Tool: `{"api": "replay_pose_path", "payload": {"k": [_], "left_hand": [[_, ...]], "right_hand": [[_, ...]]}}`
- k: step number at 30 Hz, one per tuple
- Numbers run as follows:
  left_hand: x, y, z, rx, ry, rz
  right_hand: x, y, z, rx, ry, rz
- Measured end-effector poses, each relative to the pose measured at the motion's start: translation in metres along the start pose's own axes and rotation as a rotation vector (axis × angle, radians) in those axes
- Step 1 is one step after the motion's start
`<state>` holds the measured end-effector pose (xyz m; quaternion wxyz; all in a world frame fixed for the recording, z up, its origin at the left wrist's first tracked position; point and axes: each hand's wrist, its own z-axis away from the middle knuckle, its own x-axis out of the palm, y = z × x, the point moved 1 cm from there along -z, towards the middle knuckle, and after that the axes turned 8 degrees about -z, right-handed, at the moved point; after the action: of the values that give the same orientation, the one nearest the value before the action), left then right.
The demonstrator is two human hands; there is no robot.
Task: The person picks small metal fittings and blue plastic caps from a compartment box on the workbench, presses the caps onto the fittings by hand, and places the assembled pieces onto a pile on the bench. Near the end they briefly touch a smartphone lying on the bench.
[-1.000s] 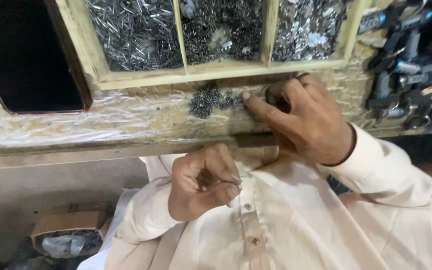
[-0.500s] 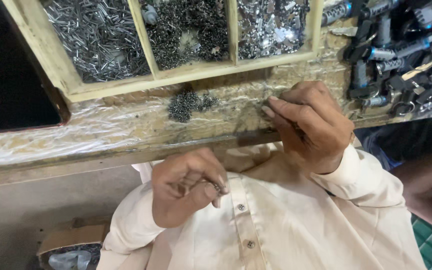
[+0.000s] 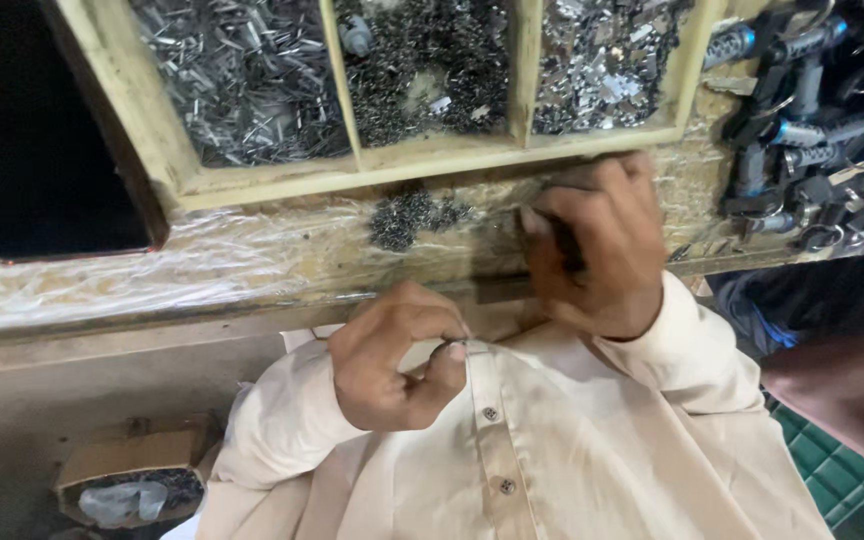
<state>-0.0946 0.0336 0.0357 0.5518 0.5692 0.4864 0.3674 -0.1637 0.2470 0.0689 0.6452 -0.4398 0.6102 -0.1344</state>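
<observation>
Pinching something small, left hand (image 3: 392, 355) sits mid-frame; right hand (image 3: 592, 245) curled at bench (image 3: 202, 265) beside screw pile (image 3: 407, 215), contents unclear; assembly looks midway.

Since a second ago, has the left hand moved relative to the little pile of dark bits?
Yes. The left hand now sits directly below the pile, having shifted right.

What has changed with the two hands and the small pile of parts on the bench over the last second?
The right hand has curled into a looser fist at the bench edge, its fingers drawn in from the small dark pile. The left hand stays closed near the shirt placket, pinching something too small to tell. The pile and the wooden tray of metal parts look unchanged; the camera itself shifted.
</observation>
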Motion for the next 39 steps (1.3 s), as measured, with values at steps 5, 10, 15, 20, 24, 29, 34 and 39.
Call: {"api": "replay_pose_path", "payload": {"k": [5,10,15,20,24,29,34,39], "left_hand": [[0.0,0.011,0.011,-0.184,-0.069,0.116],[0.012,0.02,0.012,-0.332,-0.016,0.182],[0.021,0.022,0.008,-0.592,-0.082,0.4],[0.02,0.02,0.008,-0.746,-0.182,0.587],[0.016,0.015,0.004,-0.785,-0.249,0.679],[0.024,0.027,0.013,-0.388,-0.084,0.114],[0.029,0.023,0.036,-0.433,0.084,0.285],[0.002,0.005,0.024,-0.102,0.189,0.119]], "right_hand": [[-0.006,-0.022,0.02,-0.037,-0.299,-0.572],[0.019,-0.02,0.065,-0.02,-0.149,-0.619],[0.016,-0.002,0.084,-0.022,-0.132,-0.632],[-0.001,0.004,0.069,0.061,-0.24,-0.677],[-0.011,0.012,0.066,0.056,-0.317,-0.724],[-0.007,0.016,0.066,-0.081,-0.291,-0.662],[-0.012,-0.037,-0.007,-0.089,-0.607,-0.616],[-0.013,-0.104,-0.113,-0.575,-0.172,0.462]]}}
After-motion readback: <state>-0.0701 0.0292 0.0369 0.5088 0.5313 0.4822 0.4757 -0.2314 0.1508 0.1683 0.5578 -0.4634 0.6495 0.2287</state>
